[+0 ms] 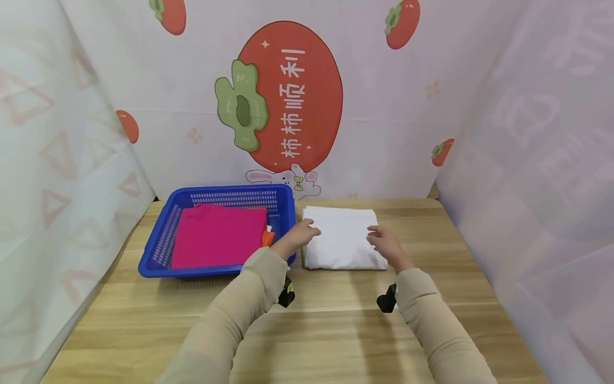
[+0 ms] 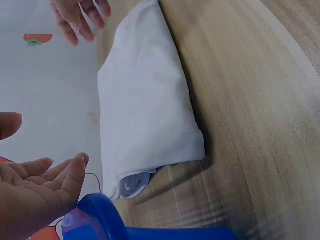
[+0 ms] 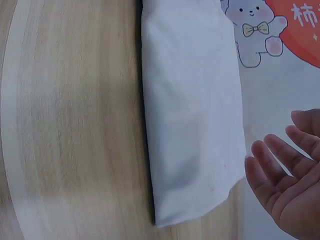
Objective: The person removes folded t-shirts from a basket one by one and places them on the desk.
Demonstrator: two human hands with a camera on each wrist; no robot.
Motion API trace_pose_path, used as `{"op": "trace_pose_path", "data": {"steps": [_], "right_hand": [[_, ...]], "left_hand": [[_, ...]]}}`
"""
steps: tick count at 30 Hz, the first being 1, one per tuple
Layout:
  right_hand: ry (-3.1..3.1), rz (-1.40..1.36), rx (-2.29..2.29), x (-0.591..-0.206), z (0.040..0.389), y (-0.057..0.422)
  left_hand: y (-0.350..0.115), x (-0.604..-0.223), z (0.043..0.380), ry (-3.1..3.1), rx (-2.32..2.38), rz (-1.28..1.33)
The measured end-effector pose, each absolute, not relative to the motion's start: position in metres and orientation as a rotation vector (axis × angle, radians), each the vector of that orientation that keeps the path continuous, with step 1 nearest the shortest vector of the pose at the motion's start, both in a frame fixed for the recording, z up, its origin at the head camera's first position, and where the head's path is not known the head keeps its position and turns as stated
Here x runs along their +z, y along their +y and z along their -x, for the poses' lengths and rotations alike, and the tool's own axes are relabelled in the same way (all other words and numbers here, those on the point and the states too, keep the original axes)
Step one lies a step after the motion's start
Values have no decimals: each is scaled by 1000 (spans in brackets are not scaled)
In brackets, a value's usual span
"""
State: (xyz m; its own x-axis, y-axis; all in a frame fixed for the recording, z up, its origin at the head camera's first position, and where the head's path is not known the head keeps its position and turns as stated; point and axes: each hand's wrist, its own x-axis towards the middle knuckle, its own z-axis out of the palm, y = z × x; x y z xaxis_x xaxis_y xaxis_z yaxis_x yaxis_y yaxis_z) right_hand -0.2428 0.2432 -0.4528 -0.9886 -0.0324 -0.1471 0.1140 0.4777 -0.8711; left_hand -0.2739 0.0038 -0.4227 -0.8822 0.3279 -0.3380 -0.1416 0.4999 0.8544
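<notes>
A folded white cloth (image 1: 341, 240) lies flat on the wooden table, right of the blue basket. Over its left edge, close to the basket's rim, hovers my left hand (image 1: 298, 236), its fingers loosely bent and holding nothing. My right hand (image 1: 385, 246) is above the cloth's right edge, also holding nothing. In the left wrist view the cloth (image 2: 145, 100) shows its folded layers at one end, and the left hand (image 2: 42, 192) has relaxed fingers. The right wrist view has the right hand (image 3: 292, 175) with fingers spread beside the cloth (image 3: 192, 115).
The blue plastic basket (image 1: 290, 205) at the left holds a folded pink cloth (image 1: 218, 237) with an orange piece (image 1: 267, 238) at its side. Printed white curtains (image 1: 384, 128) enclose the wooden table (image 1: 331, 341) at the back and both sides.
</notes>
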Motion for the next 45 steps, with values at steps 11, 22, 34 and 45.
{"op": "trace_pose_path", "data": {"steps": [11, 22, 34, 45], "right_hand": [[2376, -30, -1747, -445, 242, 193], [2285, -28, -1883, -444, 239, 158], [2142, 34, -2006, -442, 234, 128], [2069, 75, -2052, -439, 231, 103]], "left_hand": [[-25, -421, 269, 2205, 1542, -92], [-62, -420, 257, 2200, 1588, -45], [-94, -422, 245, 2130, 1696, -28], [-128, -422, 232, 2189, 1659, 29]]}}
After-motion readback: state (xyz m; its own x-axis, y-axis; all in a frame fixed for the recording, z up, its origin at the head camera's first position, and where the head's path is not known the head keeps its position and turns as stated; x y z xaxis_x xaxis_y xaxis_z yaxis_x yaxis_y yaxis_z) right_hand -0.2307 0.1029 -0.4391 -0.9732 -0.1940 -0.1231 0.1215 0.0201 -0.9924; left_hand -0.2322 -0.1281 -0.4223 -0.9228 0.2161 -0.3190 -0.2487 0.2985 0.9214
